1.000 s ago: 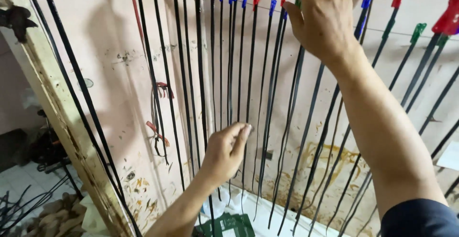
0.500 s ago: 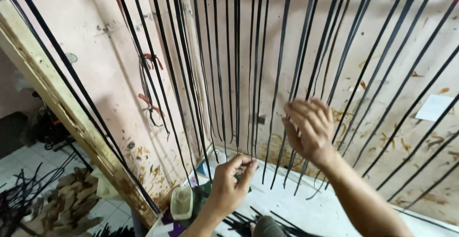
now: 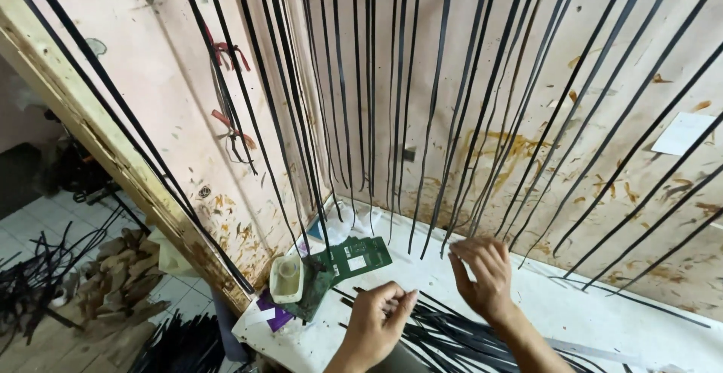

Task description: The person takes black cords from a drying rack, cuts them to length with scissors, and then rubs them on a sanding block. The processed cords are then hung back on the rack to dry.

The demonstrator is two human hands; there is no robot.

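Observation:
Many long black strips (image 3: 444,109) hang down in front of a stained pinkish wall. Below them lies a pile of loose black strips (image 3: 452,335) on a white tabletop (image 3: 663,328). My left hand (image 3: 379,324) hovers over the near end of the pile with fingers pinched together; whether it holds a strip I cannot tell. My right hand (image 3: 482,275) is just above the pile, fingers spread and curled, close to the lower tips of the hanging strips.
A green cutting mat (image 3: 354,256) and a small translucent plastic cup (image 3: 287,279) sit at the table's left corner. A worn wooden post (image 3: 113,147) runs down the left. More black strips (image 3: 38,275) and brown scraps (image 3: 113,267) lie on the tiled floor.
Both hands have come down from the hanging strips to the pile on the table. The view has tilted downward, and the coloured clips at the top have gone out of view.

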